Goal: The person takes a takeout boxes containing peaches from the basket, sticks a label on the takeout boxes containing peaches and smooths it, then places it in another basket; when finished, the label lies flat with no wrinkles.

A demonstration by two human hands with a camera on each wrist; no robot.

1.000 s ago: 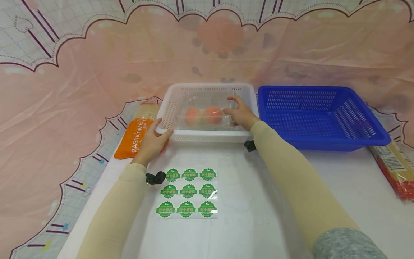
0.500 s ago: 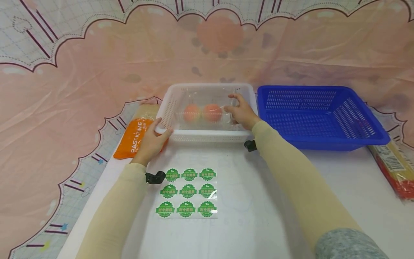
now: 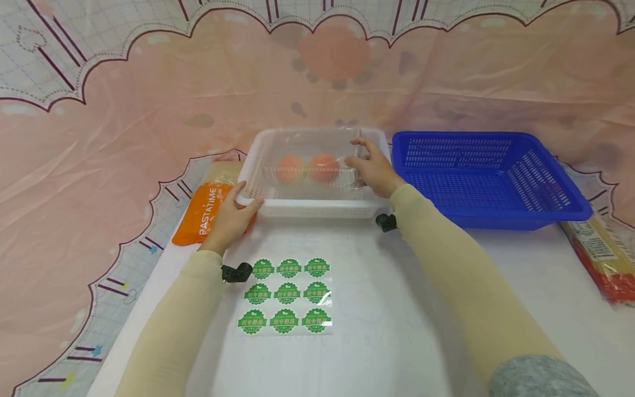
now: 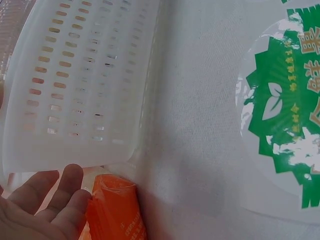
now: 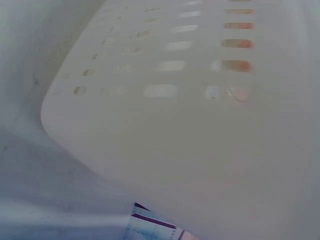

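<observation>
In the head view, my left hand grips the front left corner of a white plastic basket. Its thumb lies at the front rim; in the left wrist view the fingers curl below the rim. My right hand reaches over the basket's right side and holds the right end of a clear plastic fruit box. Two round orange-red fruits show through the box. The right wrist view is filled by the basket's outer wall, and the right hand is out of its sight.
A blue basket stands to the right of the white one. An orange pasta bag lies by my left hand, a red and yellow pack at far right. A sheet of green stickers lies in front on the white table.
My right hand has raised the clear fruit box with the two fruits slightly and shifted it back a little. My left hand keeps its place on the white basket's corner.
</observation>
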